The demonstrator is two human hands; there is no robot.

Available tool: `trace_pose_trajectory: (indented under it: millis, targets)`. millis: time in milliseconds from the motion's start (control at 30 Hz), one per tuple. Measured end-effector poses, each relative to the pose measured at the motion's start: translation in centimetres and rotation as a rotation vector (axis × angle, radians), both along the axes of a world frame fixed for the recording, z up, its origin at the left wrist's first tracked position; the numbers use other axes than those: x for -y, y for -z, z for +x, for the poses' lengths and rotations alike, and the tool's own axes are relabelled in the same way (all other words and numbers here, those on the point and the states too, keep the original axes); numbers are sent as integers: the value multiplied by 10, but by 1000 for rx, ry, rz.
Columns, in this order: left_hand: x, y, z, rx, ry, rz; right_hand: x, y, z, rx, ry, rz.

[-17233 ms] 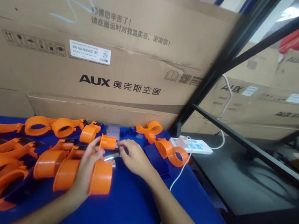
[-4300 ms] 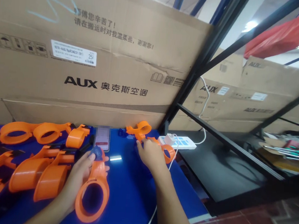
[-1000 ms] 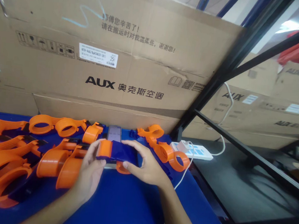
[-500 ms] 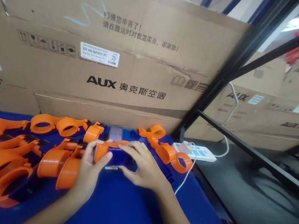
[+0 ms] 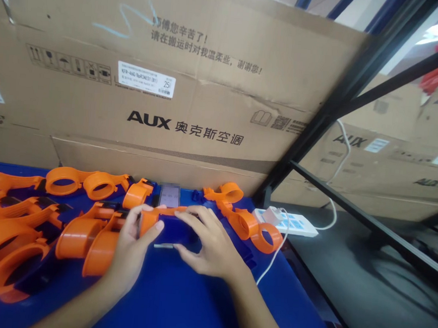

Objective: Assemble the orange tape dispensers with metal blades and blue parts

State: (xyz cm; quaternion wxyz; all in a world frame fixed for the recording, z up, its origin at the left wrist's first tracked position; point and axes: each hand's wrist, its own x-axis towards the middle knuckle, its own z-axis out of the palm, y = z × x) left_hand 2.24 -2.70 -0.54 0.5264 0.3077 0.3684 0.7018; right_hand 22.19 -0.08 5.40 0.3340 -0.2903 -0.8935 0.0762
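My left hand point(image 5: 132, 248) is closed around the orange ring end of a tape dispenser point(image 5: 149, 222), its thumb on the front. My right hand point(image 5: 207, 244) curls round the blue end of the same dispenser. Its fingers rest along the top edge, and its thumb is below, at the right end of a thin metal strip point(image 5: 163, 245). The strip shows just under the blue part; whether it is attached cannot be made out. The dispenser is held above the blue table surface point(image 5: 178, 302), and my fingers hide part of it.
Several orange tape dispensers point(image 5: 79, 234) crowd the left side. More orange dispenser parts point(image 5: 244, 222) lie at the right, near a white power strip point(image 5: 297, 225) with a cable. A phone point(image 5: 170, 195) stands behind my hands. A large cardboard box point(image 5: 189, 156) and black rack post point(image 5: 313, 126) bound the back.
Both hands stay almost in place on the dispenser. Its blue lower edge sits slightly higher, and the metal strip beneath stands out more clearly.
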Motion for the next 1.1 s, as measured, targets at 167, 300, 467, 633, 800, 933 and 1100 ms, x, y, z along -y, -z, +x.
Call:
trace_pose_trajectory:
  millis: [167, 300, 467, 633, 800, 933, 1100]
  targets:
    - [3, 0, 3, 103, 102, 20, 2, 1, 1, -54, 50, 19]
    - [6, 0, 6, 156, 175, 65, 1, 0, 4, -141, 99, -20]
    - [9, 2, 6, -17, 237, 179, -4, 0, 3, -247, 100, -285]
    - [18, -1, 6, -256, 294, 233, -7, 10, -5, -347, 54, -665]
    - [21, -3, 7, -366, 237, 220, -4, 15, -16, -533, -36, -1040]
    - [16, 4, 8, -402, 181, 122, 0, 12, -17, -637, -144, -1242]
    - [11, 12, 10, -384, 132, 99, 9, 7, -14, -551, -177, -1212]
